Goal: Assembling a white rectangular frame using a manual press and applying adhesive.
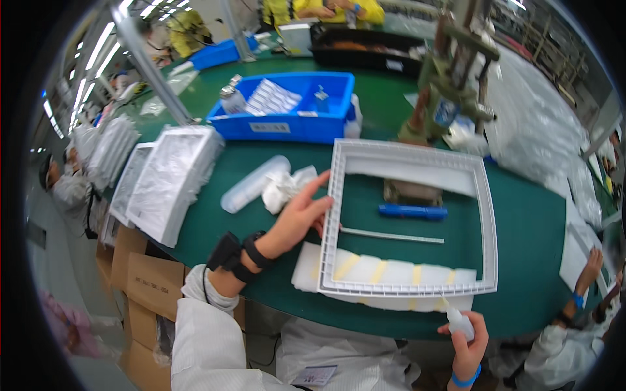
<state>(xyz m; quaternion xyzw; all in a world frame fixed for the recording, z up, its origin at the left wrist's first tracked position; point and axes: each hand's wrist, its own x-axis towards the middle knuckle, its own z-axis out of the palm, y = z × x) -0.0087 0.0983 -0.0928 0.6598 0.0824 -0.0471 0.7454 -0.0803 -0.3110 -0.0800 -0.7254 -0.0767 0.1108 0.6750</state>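
Note:
A white rectangular plastic frame (491,228) lies in front of me, its near side resting on a white foam strip (306,268) banded with yellow tape. My left hand (298,218) touches the frame's left side, fingers spread along its edge. Below the near right corner, my right hand (471,342) grips a small white squeeze bottle (460,324), its narrow tip pointing up close to the frame's near edge. Through the frame's opening show a blue marker pen (413,212), a thin pale strip (393,236) and a metal block (412,193).
A blue bin (280,128) with bottles stands behind the frame. Left of it are wrapped white frames (171,182), a clear tube (251,186) and crumpled tissue (282,190). A green press (450,91) rises at the back right. Another person's hand (590,267) is far right.

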